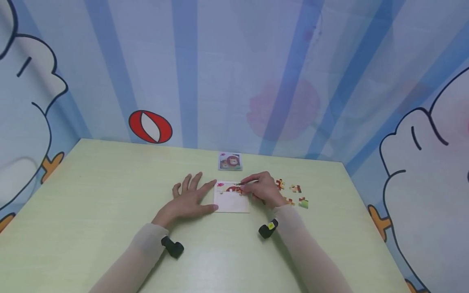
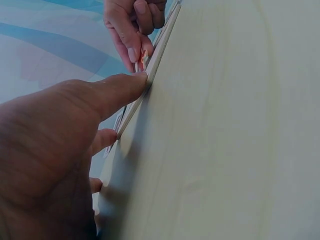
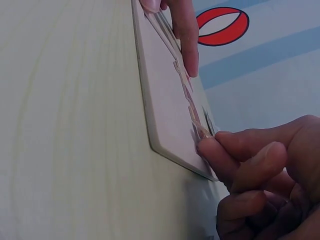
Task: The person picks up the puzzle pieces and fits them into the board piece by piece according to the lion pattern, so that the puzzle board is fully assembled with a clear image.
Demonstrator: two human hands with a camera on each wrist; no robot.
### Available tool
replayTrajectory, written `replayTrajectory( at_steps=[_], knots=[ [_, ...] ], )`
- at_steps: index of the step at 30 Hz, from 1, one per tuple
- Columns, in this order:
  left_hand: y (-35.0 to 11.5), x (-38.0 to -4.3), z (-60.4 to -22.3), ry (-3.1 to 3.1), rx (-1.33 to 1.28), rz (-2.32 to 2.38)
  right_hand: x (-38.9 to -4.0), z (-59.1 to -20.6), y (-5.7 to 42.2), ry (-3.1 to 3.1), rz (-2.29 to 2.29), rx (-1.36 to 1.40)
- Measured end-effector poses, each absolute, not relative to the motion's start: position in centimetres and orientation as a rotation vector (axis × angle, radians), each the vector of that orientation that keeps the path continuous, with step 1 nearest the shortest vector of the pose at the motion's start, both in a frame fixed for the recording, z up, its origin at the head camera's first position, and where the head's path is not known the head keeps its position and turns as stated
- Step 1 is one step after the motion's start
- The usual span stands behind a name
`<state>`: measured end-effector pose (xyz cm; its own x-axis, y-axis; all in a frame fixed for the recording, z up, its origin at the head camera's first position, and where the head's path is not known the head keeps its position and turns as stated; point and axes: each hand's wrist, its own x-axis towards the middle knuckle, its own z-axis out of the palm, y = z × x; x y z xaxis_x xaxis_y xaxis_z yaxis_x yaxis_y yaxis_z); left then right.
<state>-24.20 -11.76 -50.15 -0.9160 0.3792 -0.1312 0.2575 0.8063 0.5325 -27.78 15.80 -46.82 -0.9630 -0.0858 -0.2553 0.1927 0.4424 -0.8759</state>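
A white puzzle board (image 1: 231, 204) lies flat on the table, its upper part bearing several joined pieces with a red and pink picture. My left hand (image 1: 190, 202) rests at the board's left side, fingers spread, with thumb and index finger touching its edge. At the upper right of the board, my right hand (image 1: 264, 189) pinches a small puzzle piece (image 2: 144, 59) between thumb and index finger. In the right wrist view this piece (image 3: 204, 132) is against the board beside the joined pieces; its picture is mostly hidden by the fingertips.
Loose puzzle pieces (image 1: 303, 202) lie to the right of the board, some partly behind my right hand. Beyond the board is a picture card (image 1: 230, 162) showing a lion. A blue striped cloth (image 1: 220, 81) stands along the table's far edge.
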Motion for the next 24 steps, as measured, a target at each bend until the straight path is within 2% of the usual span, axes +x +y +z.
replayTrajectory(
  at_steps=[24],
  knots=[
    [-11.78,-24.27,-50.25,2.766,0.493,0.768,-28.57,-46.85,15.02,2.544,-1.309,0.079]
  ],
)
